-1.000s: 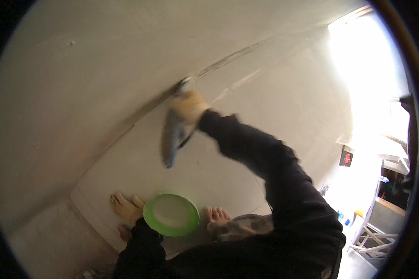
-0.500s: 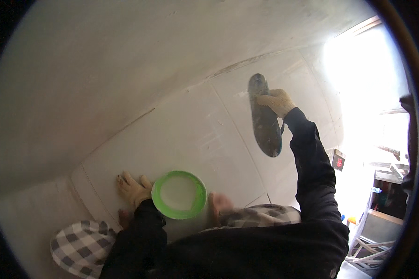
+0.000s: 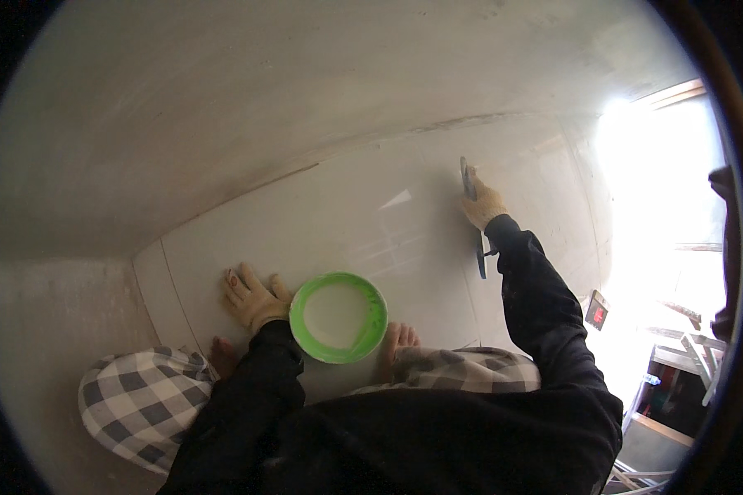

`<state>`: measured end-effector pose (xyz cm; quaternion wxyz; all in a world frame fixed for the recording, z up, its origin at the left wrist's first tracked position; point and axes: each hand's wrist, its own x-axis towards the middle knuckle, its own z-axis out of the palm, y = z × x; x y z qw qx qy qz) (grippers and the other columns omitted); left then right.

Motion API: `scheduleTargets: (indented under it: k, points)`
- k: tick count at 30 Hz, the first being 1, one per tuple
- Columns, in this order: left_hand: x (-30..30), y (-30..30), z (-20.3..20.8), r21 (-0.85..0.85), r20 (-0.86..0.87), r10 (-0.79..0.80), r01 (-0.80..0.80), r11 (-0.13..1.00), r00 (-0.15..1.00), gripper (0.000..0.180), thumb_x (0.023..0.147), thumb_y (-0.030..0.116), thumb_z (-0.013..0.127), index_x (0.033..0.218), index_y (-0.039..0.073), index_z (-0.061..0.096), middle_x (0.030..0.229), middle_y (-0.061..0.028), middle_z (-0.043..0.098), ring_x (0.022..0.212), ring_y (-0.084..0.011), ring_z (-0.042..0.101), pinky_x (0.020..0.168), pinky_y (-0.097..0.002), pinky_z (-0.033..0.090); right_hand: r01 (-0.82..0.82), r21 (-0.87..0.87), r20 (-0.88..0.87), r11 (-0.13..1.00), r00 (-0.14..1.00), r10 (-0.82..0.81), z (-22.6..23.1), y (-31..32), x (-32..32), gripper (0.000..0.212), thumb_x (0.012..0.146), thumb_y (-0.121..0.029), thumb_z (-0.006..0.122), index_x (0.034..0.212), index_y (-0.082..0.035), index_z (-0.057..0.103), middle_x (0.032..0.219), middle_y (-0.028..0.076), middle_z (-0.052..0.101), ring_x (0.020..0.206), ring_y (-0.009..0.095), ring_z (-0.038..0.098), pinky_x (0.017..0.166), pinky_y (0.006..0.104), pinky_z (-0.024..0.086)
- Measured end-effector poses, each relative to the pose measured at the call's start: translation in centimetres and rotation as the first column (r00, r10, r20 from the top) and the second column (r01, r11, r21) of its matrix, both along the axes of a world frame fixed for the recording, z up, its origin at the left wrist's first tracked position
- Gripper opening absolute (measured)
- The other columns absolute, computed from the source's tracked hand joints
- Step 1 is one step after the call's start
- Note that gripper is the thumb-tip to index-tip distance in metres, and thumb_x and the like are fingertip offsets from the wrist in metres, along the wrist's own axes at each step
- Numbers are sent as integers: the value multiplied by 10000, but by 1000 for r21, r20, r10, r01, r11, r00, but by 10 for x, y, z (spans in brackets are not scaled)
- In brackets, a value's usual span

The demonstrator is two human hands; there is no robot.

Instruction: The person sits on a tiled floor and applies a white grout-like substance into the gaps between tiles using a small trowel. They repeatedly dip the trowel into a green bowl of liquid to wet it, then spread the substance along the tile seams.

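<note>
My right hand (image 3: 485, 205), in a pale work glove, grips a long dark trowel (image 3: 481, 257) with rounded ends. The trowel is turned nearly edge-on over the pale panelled surface (image 3: 421, 264); whether it touches cannot be made out. My gloved left hand (image 3: 254, 299) lies palm down on that surface, fingers spread, just left of a green bowl (image 3: 374, 307). A smooth off-white liquid or paste (image 3: 337, 317) is in the bowl. Between the bowl and my body, the bowl's lower support is hidden.
A pale curved wall (image 3: 248, 124) rises along the far side, meeting the panels at a rough, stained joint. My bare toes (image 3: 404, 337) are close to the bowl's right side. To the right are a bright opening, a small box with red marks (image 3: 598, 311) and metal frames (image 3: 702, 359).
The trowel has turned from showing its broad face to nearly edge-on, and my right hand has come slightly lower. My left hand stays flat; the whole view has shifted a little.
</note>
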<state>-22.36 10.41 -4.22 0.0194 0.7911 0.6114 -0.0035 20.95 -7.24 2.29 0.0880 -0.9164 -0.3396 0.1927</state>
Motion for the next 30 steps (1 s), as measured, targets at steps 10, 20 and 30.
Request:
scheduleTargets:
  k: [10,20,30]
  points:
    - [6,-5,-14,88,77,-25,18,996,997,706,886,495,553,1445,96,387,1493,-236,366,1423,-414,284,1136,-592,232,-202,-223,187,954,951,245,-11,-18,-47,1004,745,-450,771,1561,-282,210,1627,160,89,1348,409,403,1108,463,387]
    - [13,-3,-13,-40,33,14,-13,999,999,714,898,505,542,1463,102,373,1521,-243,332,1457,-409,226,1158,-594,184,-542,-224,69,810,820,568,18,17,-44,835,744,-332,750,1488,-298,372,1596,107,207,1252,432,463,1009,462,494]
    - [1,-3,6,7,7,-14,14,1000,1000,706,898,479,566,1462,104,366,1489,-235,366,1431,-413,265,1138,-594,227,-890,-250,215,382,333,918,34,153,-116,624,896,-338,583,1485,-365,379,1590,11,297,1208,279,522,941,426,504]
